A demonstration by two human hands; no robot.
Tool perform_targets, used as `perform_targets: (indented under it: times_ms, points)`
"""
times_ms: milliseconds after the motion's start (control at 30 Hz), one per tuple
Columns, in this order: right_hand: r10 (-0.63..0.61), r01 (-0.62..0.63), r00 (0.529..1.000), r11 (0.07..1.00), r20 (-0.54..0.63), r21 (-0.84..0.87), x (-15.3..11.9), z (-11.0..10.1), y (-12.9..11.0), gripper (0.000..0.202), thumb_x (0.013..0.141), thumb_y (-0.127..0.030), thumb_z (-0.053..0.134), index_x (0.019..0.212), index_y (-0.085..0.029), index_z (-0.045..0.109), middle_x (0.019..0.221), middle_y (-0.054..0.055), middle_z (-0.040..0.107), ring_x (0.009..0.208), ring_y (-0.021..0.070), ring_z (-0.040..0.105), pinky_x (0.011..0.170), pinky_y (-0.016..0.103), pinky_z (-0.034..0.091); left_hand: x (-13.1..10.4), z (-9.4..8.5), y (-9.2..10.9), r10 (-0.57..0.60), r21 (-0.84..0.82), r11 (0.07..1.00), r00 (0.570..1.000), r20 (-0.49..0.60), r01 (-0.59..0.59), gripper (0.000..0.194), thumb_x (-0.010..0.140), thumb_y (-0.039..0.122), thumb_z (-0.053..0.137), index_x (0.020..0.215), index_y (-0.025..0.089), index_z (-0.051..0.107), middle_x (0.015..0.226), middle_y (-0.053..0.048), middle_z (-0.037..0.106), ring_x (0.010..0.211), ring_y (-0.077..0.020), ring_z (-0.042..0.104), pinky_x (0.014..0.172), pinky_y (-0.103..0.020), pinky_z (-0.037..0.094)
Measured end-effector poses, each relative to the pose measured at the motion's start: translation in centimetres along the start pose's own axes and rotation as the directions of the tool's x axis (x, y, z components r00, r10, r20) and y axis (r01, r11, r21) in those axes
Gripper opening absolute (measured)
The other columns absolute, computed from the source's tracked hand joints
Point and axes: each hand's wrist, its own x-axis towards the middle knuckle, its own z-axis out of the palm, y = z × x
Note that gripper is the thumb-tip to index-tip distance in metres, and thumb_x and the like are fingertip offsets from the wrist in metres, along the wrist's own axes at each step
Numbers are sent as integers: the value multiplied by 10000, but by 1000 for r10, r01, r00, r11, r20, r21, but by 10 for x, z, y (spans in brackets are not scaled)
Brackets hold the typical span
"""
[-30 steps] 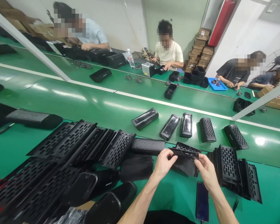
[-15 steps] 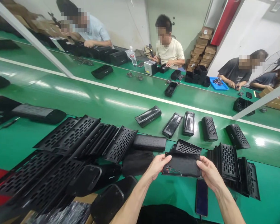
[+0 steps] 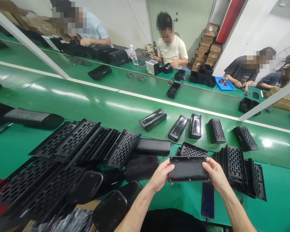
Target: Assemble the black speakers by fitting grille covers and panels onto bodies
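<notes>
Between my two hands I hold a black speaker grille panel (image 3: pixel 188 170), its inner side facing me. Dark mesh cloth lies across that inner side and covers the slots. My left hand (image 3: pixel 161 174) grips the left end with the thumb on top; my right hand (image 3: pixel 213 170) grips the right end the same way. Just behind it lies another slotted grille panel (image 3: pixel 193 149). To the right, several grille panels (image 3: pixel 235 163) stand stacked on edge. A pile of black cloth (image 3: pixel 142 167) lies left of my left hand.
A phone (image 3: pixel 208 200) lies below my right hand. Many slotted panels (image 3: pixel 74 138) and black housings (image 3: pixel 108 206) crowd the left. Several finished-looking speakers (image 3: pixel 195 126) stand on the green conveyor (image 3: pixel 106 111). Co-workers sit across it; a slanted white post (image 3: pixel 31 42) rises at left.
The cloth, which left some slots showing at the panel's lower left, now lies flat over them. Both hands still hold the panel's ends. The view has shifted slightly.
</notes>
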Motion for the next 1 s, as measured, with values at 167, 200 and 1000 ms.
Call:
perform_targets:
  times_ms: [167, 200, 1000]
  points:
    - [3, -3, 999, 1000, -39, 13, 1, -1, 1, 528, 590, -560, 956, 844, -229, 633, 722, -22, 683, 630, 169, 606, 641, 288, 476, 0, 0, -1, -9, -43, 999, 1000, 30, 10, 471, 785, 442, 767, 1164, 173, 685, 790, -2, 631, 540, -115, 530, 426, -233, 420]
    - [4, -4, 999, 1000, -42, 14, 1, -1, 2, 527, 588, -556, 958, 838, -229, 629, 722, -22, 683, 629, 168, 604, 637, 286, 475, -1, 0, -1, -8, -46, 999, 999, 34, 10, 467, 788, 438, 763, 1165, 173, 686, 782, -1, 628, 538, -116, 528, 429, -235, 423]
    - [154, -149, 973, 988, 173, -42, 7, 7, -20, 488, 608, -567, 950, 849, -180, 775, 688, 40, 753, 545, 154, 639, 556, 252, 476, 29, 11, -3, -297, -219, 905, 909, 292, 366, 623, 918, 749, 526, 963, 161, 726, 929, -94, 752, 785, -195, 689, 780, -297, 529]
